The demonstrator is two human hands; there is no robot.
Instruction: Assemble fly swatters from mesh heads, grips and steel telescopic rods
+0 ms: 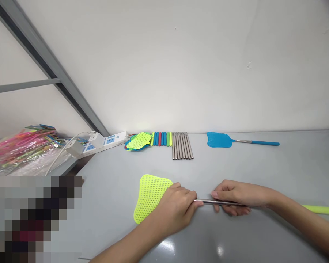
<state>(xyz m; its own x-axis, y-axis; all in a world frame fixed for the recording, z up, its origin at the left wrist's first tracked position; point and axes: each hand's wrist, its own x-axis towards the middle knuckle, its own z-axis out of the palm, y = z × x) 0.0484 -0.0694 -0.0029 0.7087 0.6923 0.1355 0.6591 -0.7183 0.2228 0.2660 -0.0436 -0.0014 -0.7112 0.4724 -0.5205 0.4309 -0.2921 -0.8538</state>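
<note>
A yellow-green fly swatter [152,193] with a perforated head lies across the front of the table, its head to the left. My left hand [178,204] is closed around its neck, where the head meets a thin metal rod [208,201]. Farther right, my right hand [234,197] has its thumb and curled fingers around the same rod. Beyond my right forearm a yellow-green handle [320,209] shows, in line with the rod; the stretch between is hidden behind hand and forearm.
Along the wall lie stacked swatter heads [138,141], a row of coloured handles [160,139], several metal tubes [182,146] and a blue fly swatter [219,139]. At left are a power strip [112,140] with chargers and a heap of plastic-wrapped items [24,149].
</note>
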